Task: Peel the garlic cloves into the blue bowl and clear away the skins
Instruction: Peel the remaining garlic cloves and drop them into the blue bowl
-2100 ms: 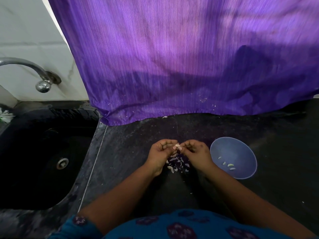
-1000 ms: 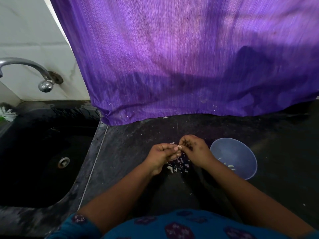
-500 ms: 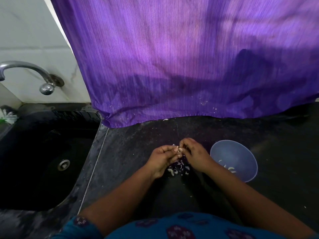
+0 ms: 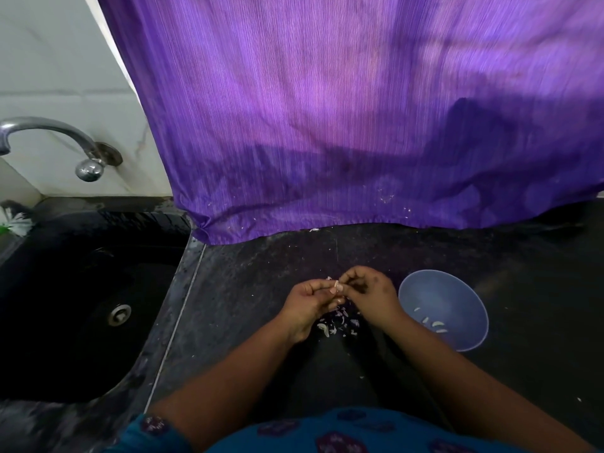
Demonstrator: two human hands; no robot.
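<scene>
Both hands, left hand (image 4: 309,302) and right hand (image 4: 369,294), pinch one garlic clove (image 4: 335,286); blue bowl (image 4: 457,289) sits just right, nearer the right hand.

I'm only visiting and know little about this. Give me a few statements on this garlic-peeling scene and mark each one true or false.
1. Both hands pinch one garlic clove between them. True: the left hand and right hand meet on it.
2. The blue bowl is empty. False: a few peeled cloves lie inside.
3. The bowl stands to the right of the hands. True.
4. The skins are in the sink. False: they lie on the dark counter under the hands.
5. A green curtain hangs behind. False: the curtain is purple.
</scene>
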